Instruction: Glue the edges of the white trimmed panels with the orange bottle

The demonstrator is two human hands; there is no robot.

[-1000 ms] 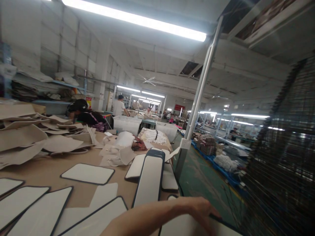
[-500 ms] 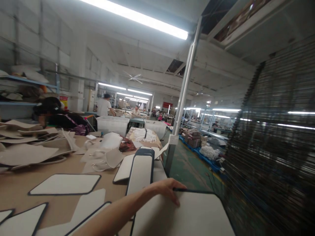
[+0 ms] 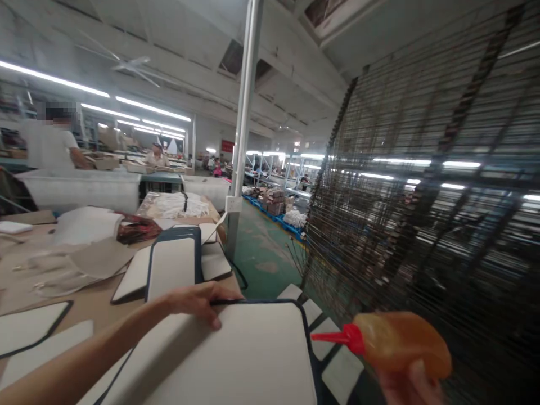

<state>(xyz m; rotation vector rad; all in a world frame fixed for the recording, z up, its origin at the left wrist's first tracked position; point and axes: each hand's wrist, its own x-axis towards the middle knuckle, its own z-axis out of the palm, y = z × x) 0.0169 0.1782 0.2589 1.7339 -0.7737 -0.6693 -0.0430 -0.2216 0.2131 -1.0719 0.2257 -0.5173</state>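
Right hand (image 3: 411,382): wrapped around an amber squeeze bottle (image 3: 400,343); soft, light body, best held at its belly; red nozzle (image 3: 337,336) points left, long axis level.
Left hand (image 3: 198,298): fingers curled over the far edge of a white dark-edged panel (image 3: 236,360), pinching it; looks stiff, light, smooth; long axis runs away from the grip toward the viewer.
Beyond the left grip: similar panels on the brown table (image 3: 97,306).
Right of the bottle: a wire drying rack (image 3: 422,185).
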